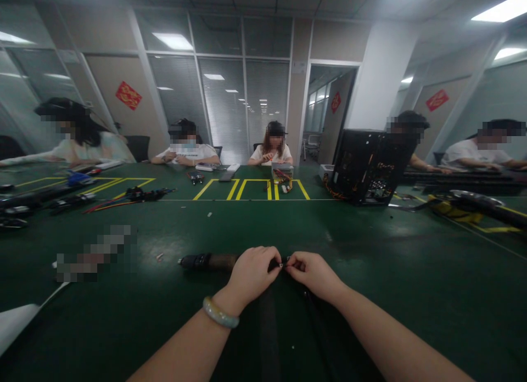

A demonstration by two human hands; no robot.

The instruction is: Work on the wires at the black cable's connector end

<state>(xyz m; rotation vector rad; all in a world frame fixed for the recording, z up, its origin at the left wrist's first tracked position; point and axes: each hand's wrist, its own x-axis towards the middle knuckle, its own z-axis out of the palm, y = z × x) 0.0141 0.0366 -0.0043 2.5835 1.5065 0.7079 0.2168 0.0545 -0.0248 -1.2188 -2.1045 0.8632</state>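
Observation:
My left hand (254,269), with a stone bangle (220,313) on its wrist, is closed in a pinch around a small dark piece with a pale tip (281,265). Fingertips of my right hand (312,270) meet it from the other side, also pinched, at a small dark part (287,258). Whether the two pieces are joined, I cannot tell. Behind my left hand lies a brown and black cylindrical tool (209,262) with a metal tip, its right end hidden by the hand. A long dark bar or cable (315,316) runs toward me below my right hand.
The green table (206,343) carries yellow tape markings (252,190). A black computer case (373,168) stands at the back right. Bundled cables (140,194) lie at left, a black and yellow item (465,206) at right. Several people sit around the far side.

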